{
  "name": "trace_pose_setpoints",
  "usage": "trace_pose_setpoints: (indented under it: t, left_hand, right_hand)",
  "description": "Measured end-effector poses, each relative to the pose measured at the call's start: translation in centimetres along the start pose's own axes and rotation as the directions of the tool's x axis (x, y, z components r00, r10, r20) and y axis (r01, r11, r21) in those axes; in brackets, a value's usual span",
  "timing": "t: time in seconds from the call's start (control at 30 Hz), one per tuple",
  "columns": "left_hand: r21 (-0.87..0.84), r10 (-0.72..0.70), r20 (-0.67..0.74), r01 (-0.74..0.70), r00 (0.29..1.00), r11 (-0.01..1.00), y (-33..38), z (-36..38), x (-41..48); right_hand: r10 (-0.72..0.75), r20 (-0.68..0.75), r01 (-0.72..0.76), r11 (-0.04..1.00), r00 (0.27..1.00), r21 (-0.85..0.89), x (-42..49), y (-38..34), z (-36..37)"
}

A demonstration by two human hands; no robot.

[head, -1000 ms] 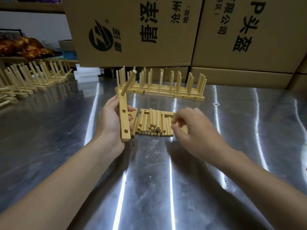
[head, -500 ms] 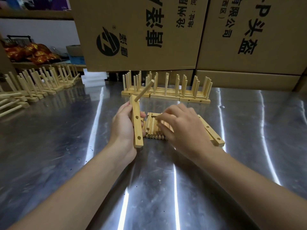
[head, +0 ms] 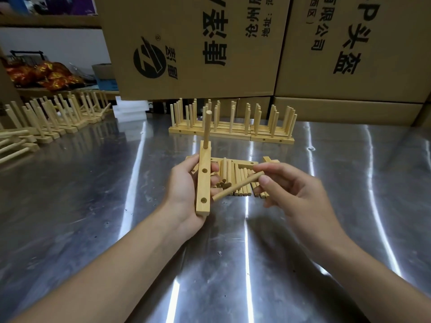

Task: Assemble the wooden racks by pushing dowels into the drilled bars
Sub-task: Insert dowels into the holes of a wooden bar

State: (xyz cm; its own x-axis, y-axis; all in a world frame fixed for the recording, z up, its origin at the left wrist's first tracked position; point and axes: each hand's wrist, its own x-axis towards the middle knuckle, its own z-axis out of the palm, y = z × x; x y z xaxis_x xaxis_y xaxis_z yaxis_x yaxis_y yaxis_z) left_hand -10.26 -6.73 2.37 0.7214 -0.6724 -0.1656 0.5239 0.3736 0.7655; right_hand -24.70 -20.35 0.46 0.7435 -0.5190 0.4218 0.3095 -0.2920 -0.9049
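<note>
My left hand (head: 184, 192) grips a drilled wooden bar (head: 203, 183) upright above the metal table (head: 93, 206). One dowel (head: 207, 127) stands in the bar's top hole; two lower holes are empty. My right hand (head: 291, 194) pinches a loose dowel (head: 238, 186) between thumb and fingers, its free end close to the bar's lowest hole. Behind both hands lies a pile of loose dowels (head: 229, 176) with more drilled bars (head: 247, 164) on it.
Finished racks (head: 233, 127) stand in a row at the back centre. More assembled pieces (head: 53, 120) line the left side. Large cardboard boxes (head: 198, 47) wall off the back. White blocks (head: 130, 109) sit beside the boxes.
My right hand has lifted a dowel from the pile and brought it toward the bar. My left hand has turned the bar so its holes face me and its dowel points upward.
</note>
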Motion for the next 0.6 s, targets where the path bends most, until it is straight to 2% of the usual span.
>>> trace_pose_setpoints:
  t: [0.2, 0.4, 0.53, 0.6]
  left_hand:
    - [-0.168, -0.091, 0.023, 0.093, 0.996, 0.981, -0.33, 0.3, -0.28]
    - [-0.391, -0.148, 0.047, 0.155, 0.988, 0.907, -0.25, 0.03, -0.24]
    - [-0.366, -0.132, 0.028, 0.133, 0.991, 0.921, -0.35, -0.03, -0.25]
    - [-0.331, -0.118, 0.041, 0.124, 0.992, 0.935, -0.4, 0.04, -0.35]
  right_hand:
    - [0.005, 0.001, -0.005, 1.0, 1.0, -0.004, -0.22, 0.03, -0.14]
    - [-0.013, 0.007, 0.013, 1.0, 1.0, -0.023, -0.19, 0.04, -0.19]
    - [-0.06, 0.073, 0.068, 0.99, 0.996, -0.12, -0.55, -0.25, -0.03]
    - [-0.073, 0.129, 0.103, 0.965, 0.989, -0.24, -0.81, -0.32, 0.12]
